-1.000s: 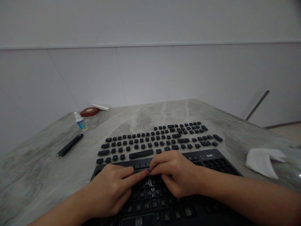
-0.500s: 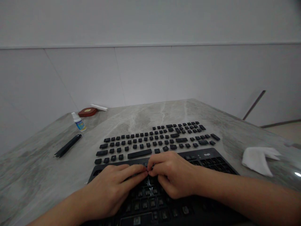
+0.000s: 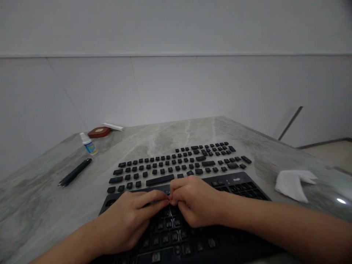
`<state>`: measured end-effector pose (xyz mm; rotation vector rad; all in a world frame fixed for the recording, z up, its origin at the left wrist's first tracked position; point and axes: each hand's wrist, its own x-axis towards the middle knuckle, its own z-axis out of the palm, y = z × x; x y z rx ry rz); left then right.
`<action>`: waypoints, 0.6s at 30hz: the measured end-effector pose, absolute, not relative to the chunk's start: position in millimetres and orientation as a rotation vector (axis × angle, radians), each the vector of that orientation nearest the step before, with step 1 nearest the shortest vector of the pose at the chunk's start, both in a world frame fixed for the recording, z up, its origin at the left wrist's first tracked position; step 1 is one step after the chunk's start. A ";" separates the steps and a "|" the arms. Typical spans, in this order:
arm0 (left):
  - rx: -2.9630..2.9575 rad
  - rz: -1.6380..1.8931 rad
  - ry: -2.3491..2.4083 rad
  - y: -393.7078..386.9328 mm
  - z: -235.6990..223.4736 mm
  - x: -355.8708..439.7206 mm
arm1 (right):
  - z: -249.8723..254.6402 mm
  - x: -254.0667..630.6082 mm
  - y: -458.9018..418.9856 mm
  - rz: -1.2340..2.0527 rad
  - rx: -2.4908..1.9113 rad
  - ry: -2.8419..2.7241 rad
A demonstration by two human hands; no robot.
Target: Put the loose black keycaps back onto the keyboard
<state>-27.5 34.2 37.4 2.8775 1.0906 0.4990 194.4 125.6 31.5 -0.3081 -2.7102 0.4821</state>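
A black keyboard (image 3: 217, 240) with most of its key caps off lies in front of me, its bare key sockets showing. Over its upper middle, my left hand (image 3: 132, 216) stretches its fingers inward, tips pressed together. My right hand (image 3: 192, 201) is curled, with its fingertips meeting those of the left. Whatever lies between the fingertips is hidden. Just beyond the keyboard, loose black key caps are laid out in rows on the table, including a long space bar (image 3: 160, 179).
On the left of the grey marbled table (image 3: 154, 141) are a small spray bottle (image 3: 89, 145), dark slim tools (image 3: 75, 173), a reddish-brown box (image 3: 99, 132) and a white strip (image 3: 113, 127). A white cloth (image 3: 293, 184) lies at the right. A wall stands behind.
The whole view has shifted a little, so things appear slightly farther left. Both hands keep their place on the keyboard, fingertips still together.
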 end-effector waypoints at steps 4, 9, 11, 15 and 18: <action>2.893 0.466 1.079 34.0 36.8 -27.6 | 36.2 192.6 122.7 0.382 -0.332 -2.781; 2.865 0.430 1.084 33.0 38.1 -26.8 | 38.9 189.9 120.2 0.289 -0.328 -2.831; 2.849 0.407 1.081 32.9 37.9 -27.4 | 37.1 189.4 119.9 0.274 -0.313 -2.827; 2.841 0.456 1.061 32.9 34.1 -30.7 | 30.1 191.5 120.6 0.258 -0.281 -2.800; 2.873 0.557 1.087 31.7 31.0 -32.2 | 24.0 196.1 124.3 0.324 -0.203 -2.716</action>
